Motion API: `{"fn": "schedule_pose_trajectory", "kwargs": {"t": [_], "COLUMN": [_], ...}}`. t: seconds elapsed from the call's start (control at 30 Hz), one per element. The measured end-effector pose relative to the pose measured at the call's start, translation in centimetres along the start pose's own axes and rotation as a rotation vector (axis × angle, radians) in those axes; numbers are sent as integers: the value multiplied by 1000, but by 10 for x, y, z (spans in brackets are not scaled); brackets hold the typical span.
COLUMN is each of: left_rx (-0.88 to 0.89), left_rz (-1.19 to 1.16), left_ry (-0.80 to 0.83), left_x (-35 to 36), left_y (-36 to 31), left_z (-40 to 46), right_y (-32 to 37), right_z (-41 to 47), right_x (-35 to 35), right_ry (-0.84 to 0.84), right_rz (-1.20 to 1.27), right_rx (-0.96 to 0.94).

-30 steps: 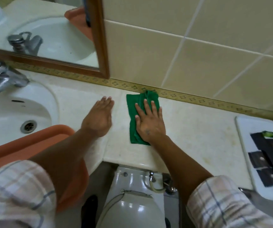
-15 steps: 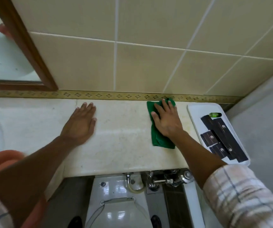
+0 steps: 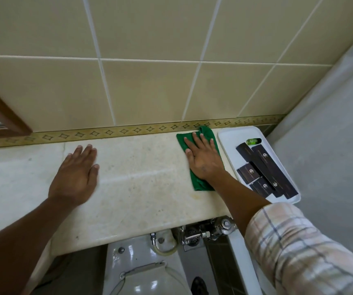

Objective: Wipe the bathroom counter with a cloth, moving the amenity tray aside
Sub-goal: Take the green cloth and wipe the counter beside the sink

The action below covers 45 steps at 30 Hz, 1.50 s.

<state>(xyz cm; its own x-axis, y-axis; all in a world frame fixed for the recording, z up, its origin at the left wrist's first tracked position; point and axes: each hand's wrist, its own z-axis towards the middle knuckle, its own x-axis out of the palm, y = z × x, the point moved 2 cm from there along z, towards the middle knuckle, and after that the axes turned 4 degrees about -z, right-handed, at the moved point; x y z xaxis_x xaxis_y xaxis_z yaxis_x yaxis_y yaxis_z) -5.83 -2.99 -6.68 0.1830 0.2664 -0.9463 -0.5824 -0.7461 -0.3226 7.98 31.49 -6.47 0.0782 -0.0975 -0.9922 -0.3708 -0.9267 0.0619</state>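
Observation:
A green cloth (image 3: 201, 185) lies flat on the pale marble counter (image 3: 141, 188), close to the back wall. My right hand (image 3: 203, 158) presses down on the cloth with its fingers spread. Just right of the cloth, at the counter's right end, sits the white amenity tray (image 3: 227, 137); it holds several black boxes (image 3: 265, 169) and a small green item (image 3: 253, 141). My left hand (image 3: 75, 177) rests flat on the bare counter further left, palm down, holding nothing.
A tiled wall with a patterned border (image 3: 128, 130) runs behind the counter. A mirror's wooden frame (image 3: 5, 116) shows at far left. A grey wall (image 3: 331, 124) closes the right side. Below the front edge are a toilet (image 3: 141, 271) and chrome pipework (image 3: 205, 231).
My right hand has slid the cloth rightwards along the counter, up to the tray's left edge. The view has swung right, so the sink and tap are out of sight.

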Motion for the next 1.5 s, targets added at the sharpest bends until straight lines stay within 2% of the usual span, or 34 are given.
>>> {"fn": "schedule_pose_trajectory", "kwargs": {"t": [0.27, 0.53, 0.67, 0.87, 1.0, 1.13, 1.33, 1.4, 1.5], "left_rx": [-1, -27, -37, -43, -46, -42, -46, -47, -46], "left_rz": [16, 27, 35, 34, 37, 22, 30, 42, 44], "left_ry": [4, 23, 28, 23, 24, 30, 45, 46, 28], "left_x": [1, 2, -1, -2, -3, -4, -2, 0, 3], "left_y": [-2, -8, -4, 0, -2, 1, 2, 2, 3], "left_z": [3, 6, 0, 1, 0, -2, -1, -3, -2], "right_y": [-12, -2, 59, 208, 244, 218, 86, 54, 40], "right_z": [-13, -92, -108, -118, -121, -121, -111, -106, -96], "right_x": [1, 10, 16, 29, 37, 35, 19, 12, 12], "right_ry": [-29, 8, 47, 63, 47, 47, 36, 39, 33], "right_rz": [3, 2, 22, 52, 50, 64, 16, 34, 36], "right_rx": [-10, 2, 8, -135, -146, -197, 39, 62, 38]}}
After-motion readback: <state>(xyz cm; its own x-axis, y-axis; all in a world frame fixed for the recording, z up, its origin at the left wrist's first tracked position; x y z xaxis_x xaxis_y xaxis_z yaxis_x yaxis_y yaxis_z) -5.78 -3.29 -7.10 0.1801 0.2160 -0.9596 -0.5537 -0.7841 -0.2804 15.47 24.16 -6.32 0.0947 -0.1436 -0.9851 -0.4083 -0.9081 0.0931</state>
